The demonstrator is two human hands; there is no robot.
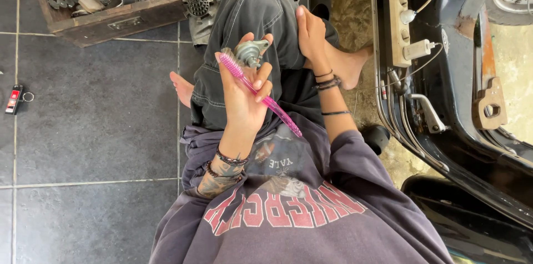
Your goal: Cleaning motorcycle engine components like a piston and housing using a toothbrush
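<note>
Hands apart: left (242, 93) grips toothbrush (260, 94) and metal part (250, 52); right (311, 33) rests flat on knee (261, 8).

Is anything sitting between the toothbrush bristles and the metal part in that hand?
Nothing visible does. The left hand holds both the pink toothbrush and the small metal part, with the bristles right beside the part. The right hand rests apart on the knee.

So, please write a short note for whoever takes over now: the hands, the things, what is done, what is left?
Left hand: holds the pink toothbrush and the small grey metal part together, above the lap.
Right hand: empty, resting on the knee.
Wooden box of parts: on the floor, front left.
Done or left: cannot tell how clean the part is.
</note>
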